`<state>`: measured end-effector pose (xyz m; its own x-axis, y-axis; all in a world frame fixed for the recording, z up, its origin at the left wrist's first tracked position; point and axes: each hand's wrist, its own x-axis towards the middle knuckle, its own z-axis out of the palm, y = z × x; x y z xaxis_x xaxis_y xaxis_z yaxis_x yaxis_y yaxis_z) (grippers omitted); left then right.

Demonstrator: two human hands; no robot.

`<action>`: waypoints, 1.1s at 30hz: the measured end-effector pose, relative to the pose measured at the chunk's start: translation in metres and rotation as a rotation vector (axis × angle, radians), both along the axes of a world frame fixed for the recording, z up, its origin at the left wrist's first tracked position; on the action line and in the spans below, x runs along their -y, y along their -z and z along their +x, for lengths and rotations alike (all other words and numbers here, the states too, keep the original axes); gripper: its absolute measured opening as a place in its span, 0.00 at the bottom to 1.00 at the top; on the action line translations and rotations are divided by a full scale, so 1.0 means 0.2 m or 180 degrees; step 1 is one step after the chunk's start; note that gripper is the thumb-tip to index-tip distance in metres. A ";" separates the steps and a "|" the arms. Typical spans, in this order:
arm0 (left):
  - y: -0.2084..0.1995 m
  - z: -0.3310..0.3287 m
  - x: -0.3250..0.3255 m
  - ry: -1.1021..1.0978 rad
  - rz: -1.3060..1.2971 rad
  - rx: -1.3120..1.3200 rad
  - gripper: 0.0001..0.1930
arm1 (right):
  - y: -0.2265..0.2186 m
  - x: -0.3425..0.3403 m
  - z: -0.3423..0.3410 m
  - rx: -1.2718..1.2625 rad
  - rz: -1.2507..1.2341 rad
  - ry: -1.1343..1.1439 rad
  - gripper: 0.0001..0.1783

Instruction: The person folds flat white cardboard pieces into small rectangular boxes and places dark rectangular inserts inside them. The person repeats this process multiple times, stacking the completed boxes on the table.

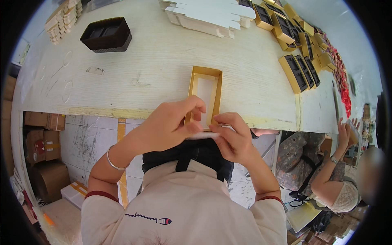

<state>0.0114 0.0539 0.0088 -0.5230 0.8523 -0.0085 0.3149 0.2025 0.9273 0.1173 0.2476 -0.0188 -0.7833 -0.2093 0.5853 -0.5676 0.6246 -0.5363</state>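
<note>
A narrow gold cardboard box (221, 87) with a white inside stands at the table's near edge, its open top facing up and its long sides running away from me. My left hand (165, 124) is at its near left corner, index finger curled over the inside and thumb at the near end. My right hand (234, 136) grips the near right corner with the fingers bent and the thumb below. Between the two hands, a whitish end flap (203, 135) sticks out toward me, partly blurred. The fingers hide much of the near end.
A stack of dark brown plastic trays (107, 34) stands at the far left. Flat white cardboard blanks (210, 16) are piled at the back. Several gold boxes with dark inserts (293, 73) crowd the far right. Another person (326, 175) works on the right. Cartons (45, 139) sit below the table at left.
</note>
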 end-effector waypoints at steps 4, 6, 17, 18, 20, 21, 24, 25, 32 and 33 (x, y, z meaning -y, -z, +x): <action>0.11 -0.02 -0.01 -0.0006 0.0881 -0.0252 0.12 | 0.03 0.05 -0.01 0.0674 -0.1228 0.0138 0.09; 0.12 0.02 -0.02 -0.0208 0.0903 -0.0079 0.11 | 0.05 0.07 0.00 0.0888 -0.1616 0.0314 0.09; 0.14 0.12 -0.05 -0.0734 0.0679 -0.2033 0.07 | 0.07 0.11 0.01 -0.0325 0.0344 0.0835 0.16; 0.15 0.12 -0.05 -0.0704 0.0733 -0.2366 0.07 | 0.07 0.11 0.00 -0.0349 0.0402 0.0835 0.16; 0.15 0.12 -0.05 -0.0753 0.0688 -0.2319 0.08 | 0.04 0.10 -0.01 -0.0230 0.0515 0.0715 0.13; 0.15 0.13 -0.05 -0.0783 0.0663 -0.2295 0.08 | 0.01 0.09 -0.02 -0.0089 0.0569 0.0585 0.12; 0.07 0.08 -0.04 -0.0300 -0.0114 -0.1655 0.07 | -0.10 0.05 -0.06 0.0963 0.0658 0.0270 0.07; 0.06 0.06 -0.05 -0.0188 -0.0163 -0.1658 0.07 | -0.14 0.05 -0.07 0.1411 0.0676 0.0182 0.05; -0.06 -0.07 -0.04 0.0473 -0.0662 -0.1393 0.09 | -0.16 -0.02 -0.13 0.1438 0.0511 -0.0233 0.06; -0.07 -0.09 -0.04 0.0570 -0.0769 -0.1378 0.11 | -0.16 -0.01 -0.11 0.1333 0.0539 -0.0147 0.07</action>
